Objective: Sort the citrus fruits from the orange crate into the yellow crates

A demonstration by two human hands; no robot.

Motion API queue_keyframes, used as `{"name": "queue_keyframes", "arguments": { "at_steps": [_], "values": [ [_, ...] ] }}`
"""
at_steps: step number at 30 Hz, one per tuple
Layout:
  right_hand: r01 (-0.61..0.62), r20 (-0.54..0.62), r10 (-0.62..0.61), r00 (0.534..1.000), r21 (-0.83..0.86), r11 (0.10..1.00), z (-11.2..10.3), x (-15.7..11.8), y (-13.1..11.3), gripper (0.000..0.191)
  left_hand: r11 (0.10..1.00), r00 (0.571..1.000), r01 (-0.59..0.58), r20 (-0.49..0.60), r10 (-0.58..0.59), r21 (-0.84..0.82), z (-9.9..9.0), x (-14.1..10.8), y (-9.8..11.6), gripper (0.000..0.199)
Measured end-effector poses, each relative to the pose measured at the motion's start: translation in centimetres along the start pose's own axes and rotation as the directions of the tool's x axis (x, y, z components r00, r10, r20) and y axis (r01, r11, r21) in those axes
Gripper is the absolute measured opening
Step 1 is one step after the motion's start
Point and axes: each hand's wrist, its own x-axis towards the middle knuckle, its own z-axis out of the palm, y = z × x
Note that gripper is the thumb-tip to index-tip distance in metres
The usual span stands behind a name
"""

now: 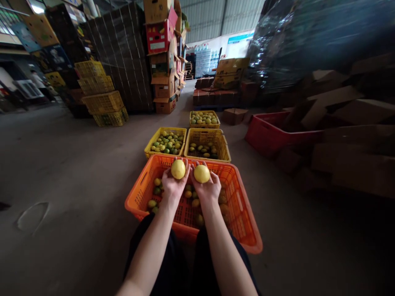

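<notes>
Palm up over the orange crate [243, 213], my left hand [173, 187] cradles a round yellow lemon [178, 169], its fingers curled behind the fruit. Close beside it, my right hand [208, 189] holds a second yellow lemon [201, 174] the same way. Inside the orange crate lie several yellow and green fruits [195, 203], partly hidden by my forearms. Just beyond its far rim stand two yellow crates side by side. The left yellow crate [148, 149] is well filled with green and yellow fruit; the right yellow crate [226, 144] has a lower layer.
Farther ahead is a third yellow crate [204, 126] full of fruit. A red crate [265, 131] with cardboard pieces stands at right. Stacked yellow crates [103, 102] and tall cardboard boxes [162, 78] rise on the left. Wrapped goods [296, 45] loom at right above the concrete floor [83, 176].
</notes>
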Motion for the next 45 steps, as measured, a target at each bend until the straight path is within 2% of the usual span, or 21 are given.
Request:
{"name": "queue_keyframes", "arguments": {
  "at_steps": [3,7,11,13,17,25,34,41,45],
  "values": [
    [-0.033,0.017,0.033,0.999,-0.012,0.999,0.0,0.1,0.0,0.037,0.999,1.000,0.009,-0.015,-0.008,0.047,0.5,-0.1,-0.1,0.037],
    [-0.002,0.033,0.003,0.999,-0.032,0.999,0.1,0.3,0.0,0.023,0.997,0.999,-0.032,0.043,0.029,0.075,1.0,-0.3,-0.3,0.029],
    [0.011,-0.056,-0.012,0.998,-0.006,1.000,-0.1,0.3,0.1,0.016,0.998,0.992,-0.022,0.123,0.014,0.062,1.1,-0.8,-0.5,0.031],
    [0.014,-0.101,-0.015,0.995,-0.011,1.000,-0.1,0.2,0.1,0.015,0.997,0.989,-0.051,0.140,0.041,0.064,1.1,-1.0,-0.6,0.026],
    [0.050,-0.069,-0.052,0.996,-0.022,0.998,0.3,-0.4,0.2,0.020,0.994,0.980,-0.099,0.177,0.088,0.054,1.0,-1.1,-0.8,0.023],
    [0.077,-0.033,-0.076,0.997,0.044,0.996,1.1,-1.4,0.4,0.019,0.997,0.990,-0.068,0.117,0.072,-0.037,0.7,-1.3,-2.1,0.032],
    [0.137,-0.033,-0.135,0.990,0.065,0.988,1.7,-2.4,-0.2,0.016,0.996,0.991,-0.084,0.108,0.081,0.024,0.4,-1.7,-3.2,0.031],
    [0.136,0.002,-0.137,0.991,0.021,0.990,2.2,-3.7,-1.6,0.018,0.988,0.994,-0.092,0.064,0.084,0.121,0.2,-1.9,-3.7,0.034],
    [0.117,-0.033,-0.116,0.993,0.050,0.992,2.6,-4.5,-2.0,0.023,0.992,0.995,-0.076,0.070,0.069,0.098,0.4,-2.4,-3.8,0.035]
  ]
}}
